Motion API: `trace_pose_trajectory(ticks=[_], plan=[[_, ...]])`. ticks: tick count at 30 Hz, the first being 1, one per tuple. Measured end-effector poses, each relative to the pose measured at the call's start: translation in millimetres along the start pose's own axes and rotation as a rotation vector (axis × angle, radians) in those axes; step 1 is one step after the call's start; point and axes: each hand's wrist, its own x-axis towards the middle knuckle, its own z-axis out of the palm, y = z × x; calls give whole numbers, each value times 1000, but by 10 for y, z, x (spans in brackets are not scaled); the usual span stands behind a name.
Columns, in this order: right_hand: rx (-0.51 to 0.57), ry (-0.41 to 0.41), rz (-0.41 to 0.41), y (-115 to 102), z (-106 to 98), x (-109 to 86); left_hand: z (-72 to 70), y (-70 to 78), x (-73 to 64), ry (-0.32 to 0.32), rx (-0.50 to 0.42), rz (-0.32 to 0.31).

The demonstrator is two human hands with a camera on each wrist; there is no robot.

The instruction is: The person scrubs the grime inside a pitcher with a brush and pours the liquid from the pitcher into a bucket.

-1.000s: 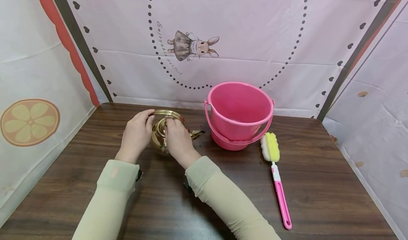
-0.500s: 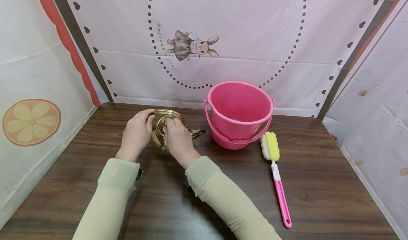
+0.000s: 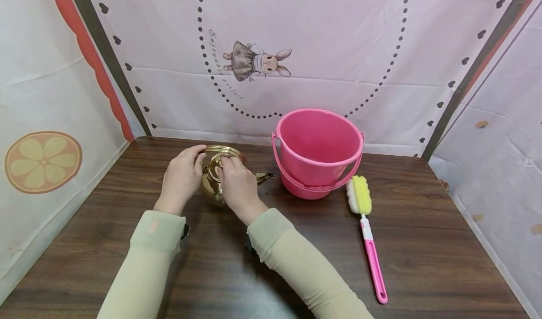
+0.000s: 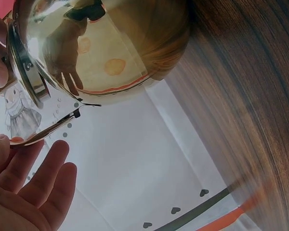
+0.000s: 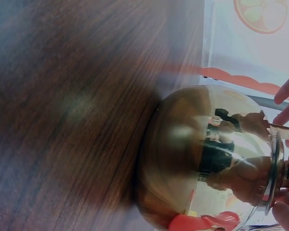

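A shiny gold kettle stands on the wooden table, its spout pointing right toward the pink bucket. My left hand holds the kettle's arched handle at its left side, thumb and index finger pinching it while the other fingers extend loosely. My right hand reaches over the kettle's top and pinches the knob of its lid. Close against the kettle's mouth sits that lid, its rim showing in both wrist views. From the head view, the right hand hides part of the kettle's body and lid.
A pink bucket with its handle hanging down in front stands just right of the spout. Farther right lies a sponge brush with a yellow and white head and pink handle. Printed cloth walls surround the table's back and sides.
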Motion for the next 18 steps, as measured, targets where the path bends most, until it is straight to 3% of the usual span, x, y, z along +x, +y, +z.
trace_pose_trajectory(ticks=[18], plan=[[-3,53,-33,36,-35,-7,21,-22,5,26,6,22]])
